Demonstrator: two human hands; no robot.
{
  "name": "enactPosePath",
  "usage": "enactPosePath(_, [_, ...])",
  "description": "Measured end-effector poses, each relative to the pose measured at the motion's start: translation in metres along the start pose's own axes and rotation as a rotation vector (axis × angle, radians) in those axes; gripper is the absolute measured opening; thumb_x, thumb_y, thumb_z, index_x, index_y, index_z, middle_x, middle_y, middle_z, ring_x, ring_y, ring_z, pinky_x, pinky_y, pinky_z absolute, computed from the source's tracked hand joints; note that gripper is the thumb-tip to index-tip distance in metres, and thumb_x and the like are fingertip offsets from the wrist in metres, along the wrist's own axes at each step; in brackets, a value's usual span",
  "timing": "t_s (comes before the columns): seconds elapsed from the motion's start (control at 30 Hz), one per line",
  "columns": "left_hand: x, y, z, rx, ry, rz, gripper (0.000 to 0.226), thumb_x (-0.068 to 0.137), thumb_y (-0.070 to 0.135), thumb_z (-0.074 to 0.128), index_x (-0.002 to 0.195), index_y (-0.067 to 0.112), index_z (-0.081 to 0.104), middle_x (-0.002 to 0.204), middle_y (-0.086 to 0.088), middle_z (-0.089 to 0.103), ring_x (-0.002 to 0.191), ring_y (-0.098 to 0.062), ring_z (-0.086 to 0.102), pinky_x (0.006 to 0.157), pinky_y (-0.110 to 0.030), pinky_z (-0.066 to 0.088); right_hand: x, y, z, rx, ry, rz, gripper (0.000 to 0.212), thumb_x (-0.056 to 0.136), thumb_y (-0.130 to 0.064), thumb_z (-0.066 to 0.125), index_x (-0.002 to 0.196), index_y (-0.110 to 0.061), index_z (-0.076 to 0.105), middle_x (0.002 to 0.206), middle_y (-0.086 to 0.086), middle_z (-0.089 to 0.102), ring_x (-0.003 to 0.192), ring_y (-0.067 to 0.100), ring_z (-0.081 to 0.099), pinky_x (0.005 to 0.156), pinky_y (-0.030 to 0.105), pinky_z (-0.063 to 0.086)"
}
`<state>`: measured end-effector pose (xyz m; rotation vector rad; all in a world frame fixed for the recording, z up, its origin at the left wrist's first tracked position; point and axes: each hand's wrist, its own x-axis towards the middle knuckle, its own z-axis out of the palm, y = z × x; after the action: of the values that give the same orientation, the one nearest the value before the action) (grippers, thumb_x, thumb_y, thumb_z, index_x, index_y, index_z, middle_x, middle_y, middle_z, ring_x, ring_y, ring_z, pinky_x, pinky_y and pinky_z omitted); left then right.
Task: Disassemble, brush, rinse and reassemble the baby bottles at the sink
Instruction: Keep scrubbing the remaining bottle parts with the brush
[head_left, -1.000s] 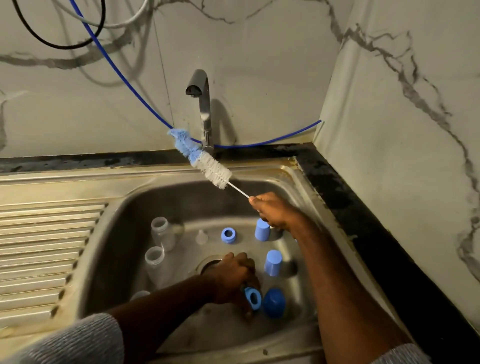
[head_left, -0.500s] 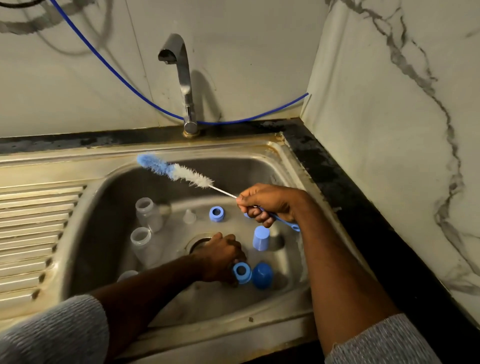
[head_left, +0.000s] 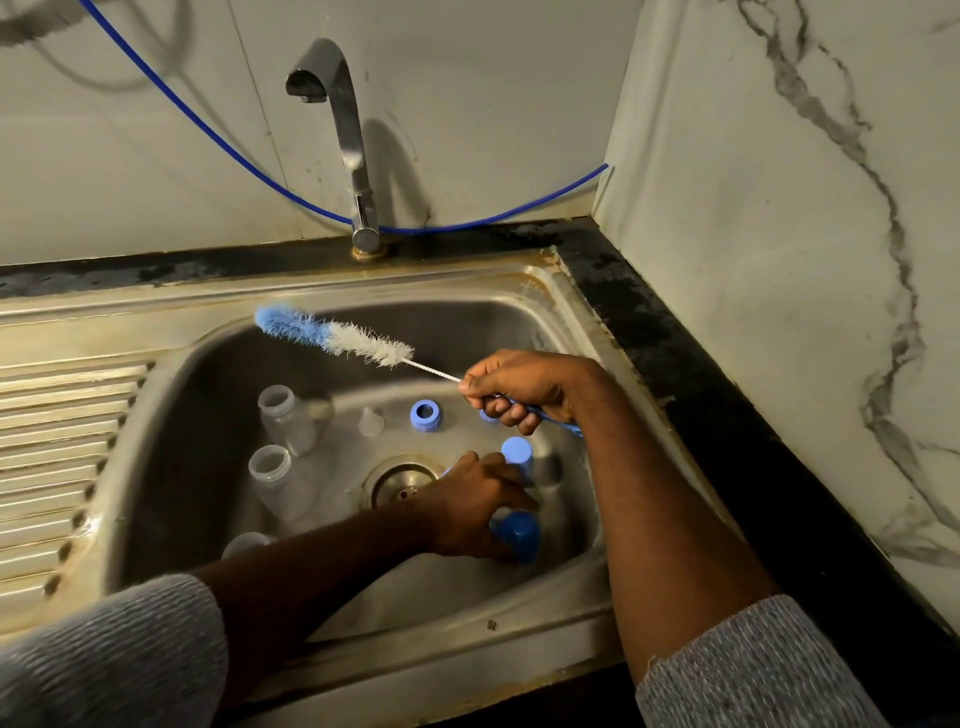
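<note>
Low in the frame's centre, the left hand (head_left: 470, 501) reaches into the steel sink (head_left: 156, 415), its grip curled around a dark blue cap (head_left: 519, 532) at its fingertips. Just above, the right hand (head_left: 519, 387) clamps the bottle brush (head_left: 332, 335) by its handle, bristles pointing upper left. Clear bottles (head_left: 285, 415) stand at the basin's left, and a blue collar ring (head_left: 426, 414) lies beyond the drain (head_left: 400, 480).

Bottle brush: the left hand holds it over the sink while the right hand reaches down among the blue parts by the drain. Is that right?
Not quite: the hands are swapped. In the head view the right hand grips the bottle brush over the sink, and the left hand reaches down among the blue parts by the drain, at a dark blue cap.
</note>
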<state>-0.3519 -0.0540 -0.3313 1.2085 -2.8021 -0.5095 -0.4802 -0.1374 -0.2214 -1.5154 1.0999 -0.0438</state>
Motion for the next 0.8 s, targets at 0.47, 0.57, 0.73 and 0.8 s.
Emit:
enactPosePath(0.47, [-0.059, -0.016, -0.099, -0.940, 0.468, -0.387, 0.037, 0.086, 0.026, 0.070, 0.114, 0.003, 0.062, 0.101, -0.018, 0.073, 0.078, -0.030, 0.075, 0.061, -0.032, 0.057, 0.006, -0.010, 0.007, 0.139, 0.195, -0.221, 0.031, 0.107, -0.040, 0.039, 0.085, -0.022, 0.052, 0.055, -0.004, 0.031, 0.040, 0.006, 0.019, 0.043, 0.014, 0.016])
enactPosePath(0.57, [-0.100, -0.036, -0.118, -1.294, 0.827, -0.491, 0.048, 0.084, 0.020, 0.064, 0.126, -0.002, 0.056, 0.115, -0.026, 0.068, 0.084, -0.026, 0.075, 0.070, -0.030, 0.063, 0.009, -0.015, 0.011, 0.138, 0.278, -0.277, 0.030, 0.106, -0.037, 0.038, 0.085, -0.022, 0.053, 0.055, -0.004, 0.031, 0.041, 0.006, 0.018, 0.042, 0.015, 0.015])
enactPosePath(0.73, [-0.134, -0.059, -0.127, -1.670, 1.206, -0.527, 0.025, 0.097, 0.010, 0.057, 0.121, 0.018, 0.056, 0.128, -0.017, 0.062, 0.104, -0.029, 0.073, 0.092, -0.040, 0.059, 0.017, -0.021, 0.022, 0.071, 0.255, -0.266, 0.031, 0.105, -0.039, 0.040, 0.081, -0.024, 0.053, 0.052, -0.008, 0.033, 0.043, 0.007, 0.018, 0.042, 0.016, 0.016])
enactPosePath(0.8, [-0.132, -0.061, -0.127, -1.679, 1.210, -0.561, 0.030, 0.097, 0.014, 0.058, 0.126, 0.020, 0.056, 0.129, -0.015, 0.064, 0.108, -0.029, 0.072, 0.090, -0.040, 0.060, 0.018, -0.022, 0.025, 0.051, 0.238, -0.254, 0.030, 0.105, -0.039, 0.040, 0.082, -0.024, 0.054, 0.053, -0.008, 0.034, 0.043, 0.007, 0.019, 0.043, 0.016, 0.016])
